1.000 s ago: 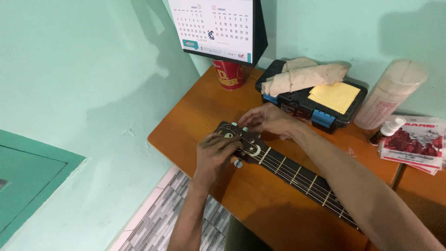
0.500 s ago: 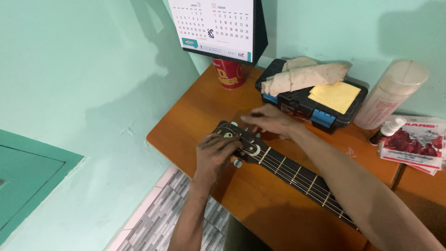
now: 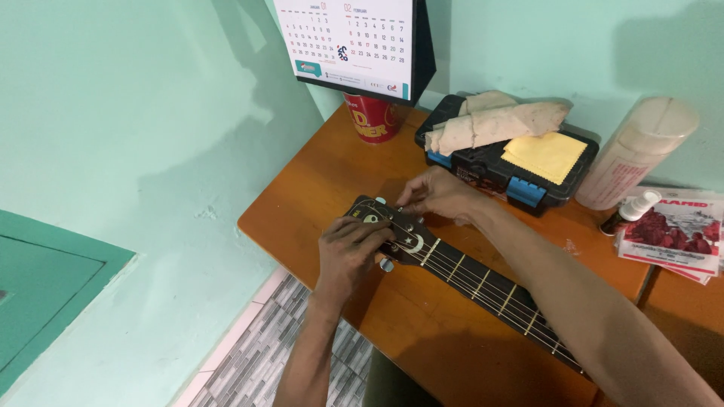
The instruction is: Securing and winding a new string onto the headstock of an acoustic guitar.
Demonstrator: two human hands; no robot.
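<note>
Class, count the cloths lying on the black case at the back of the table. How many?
2: a rolled beige cloth along the case's rear, and a flat yellow cloth on its right side. Others could be hidden inside.

Guitar neck [image 3: 490, 290] cut off beyond the right forearm, body unseen. Headstock [image 3: 400, 234] partly hidden under left hand [image 3: 348, 256]. Calendar [image 3: 354, 38] cropped above the headstock.

Mint-green walls [image 3: 136, 113] across left and top; orange-brown wooden table [image 3: 317, 188] centre right; grey patterned floor tiles [image 3: 249, 354] lower left.
</note>
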